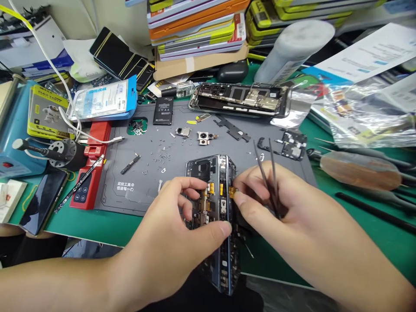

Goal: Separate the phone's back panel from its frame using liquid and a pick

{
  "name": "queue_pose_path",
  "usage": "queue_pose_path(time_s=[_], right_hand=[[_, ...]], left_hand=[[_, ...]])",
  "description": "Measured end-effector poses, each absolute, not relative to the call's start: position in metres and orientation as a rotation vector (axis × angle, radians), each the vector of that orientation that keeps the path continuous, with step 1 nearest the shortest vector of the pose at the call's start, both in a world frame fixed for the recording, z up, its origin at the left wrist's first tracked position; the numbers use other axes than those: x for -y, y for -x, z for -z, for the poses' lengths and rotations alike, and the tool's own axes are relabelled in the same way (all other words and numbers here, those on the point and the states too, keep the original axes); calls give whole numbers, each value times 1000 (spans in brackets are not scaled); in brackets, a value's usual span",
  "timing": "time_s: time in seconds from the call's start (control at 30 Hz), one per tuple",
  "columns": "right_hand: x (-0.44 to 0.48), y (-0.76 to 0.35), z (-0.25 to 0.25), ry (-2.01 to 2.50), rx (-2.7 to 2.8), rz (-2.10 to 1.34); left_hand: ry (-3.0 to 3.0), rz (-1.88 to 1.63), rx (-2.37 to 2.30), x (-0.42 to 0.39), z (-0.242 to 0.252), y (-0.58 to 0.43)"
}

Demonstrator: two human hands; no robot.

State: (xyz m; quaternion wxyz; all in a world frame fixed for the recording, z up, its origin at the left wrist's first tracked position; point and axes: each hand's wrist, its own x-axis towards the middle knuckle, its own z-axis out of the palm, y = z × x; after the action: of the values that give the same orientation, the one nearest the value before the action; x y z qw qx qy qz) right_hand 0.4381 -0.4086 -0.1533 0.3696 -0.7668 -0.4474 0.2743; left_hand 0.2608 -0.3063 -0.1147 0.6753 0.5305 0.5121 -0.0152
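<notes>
An opened phone frame (214, 260), with bare inner parts and orange flex strips, stands tilted near the table's front edge. My left hand (185, 225) grips it, thumb across the near edge and fingers over the inner side. On the other side, my right hand (276, 203) pinches an orange flex strip (232, 192) between thumb and forefinger. Dark tweezers (270, 177) rest in the same hand, their tips pointing up and away. Just beyond the frame, a camera module (204, 138) lies on the grey mat (146, 147).
Screws, small parts and a battery (163, 111) lie on the mat, with another opened phone (240, 99) behind. Left are a red device (87, 186) and a dark phone (45, 199); right are several tools (360, 167). Stacked boxes (198, 30) rise behind.
</notes>
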Motion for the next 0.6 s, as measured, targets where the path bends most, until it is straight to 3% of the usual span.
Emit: queue_pose_path(time_s=[0.6], right_hand=[[404, -434, 150, 1930, 1180, -585]], left_hand=[[-1046, -84, -1118, 311, 115, -265]])
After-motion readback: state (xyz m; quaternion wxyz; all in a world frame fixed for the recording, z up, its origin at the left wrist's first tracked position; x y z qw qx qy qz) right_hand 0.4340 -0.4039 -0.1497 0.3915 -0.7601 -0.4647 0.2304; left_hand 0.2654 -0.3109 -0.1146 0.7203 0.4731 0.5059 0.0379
